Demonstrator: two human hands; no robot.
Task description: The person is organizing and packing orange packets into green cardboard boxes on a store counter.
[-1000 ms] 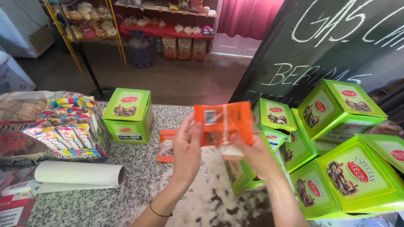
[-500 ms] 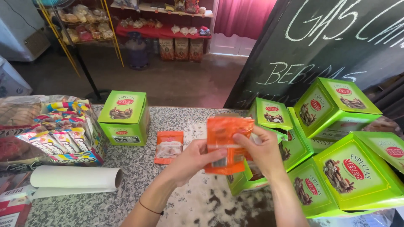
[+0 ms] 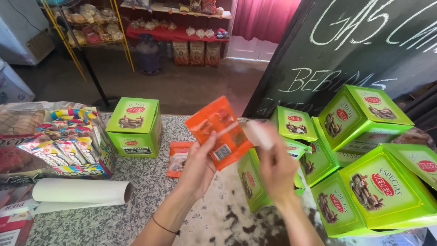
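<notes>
My left hand (image 3: 198,165) grips an orange sachet strip (image 3: 219,131) and holds it tilted above the speckled stone counter (image 3: 150,200). My right hand (image 3: 276,164) is raised beside the strip, blurred, with something pale pinched at its fingertips; what it is cannot be made out. A second orange sachet (image 3: 177,158) lies flat on the counter just left of my left hand. An open green box (image 3: 255,180) stands under my hands.
A closed green box (image 3: 134,126) stands at the left. Several more green boxes (image 3: 364,150) are stacked at the right under a chalkboard. A carton of colourful candy packs (image 3: 63,146) and a white paper roll (image 3: 82,191) lie at the left.
My left hand has lifted and tilted the orange strip up to the left. My right hand has let go of it and pulled away to the right.
</notes>
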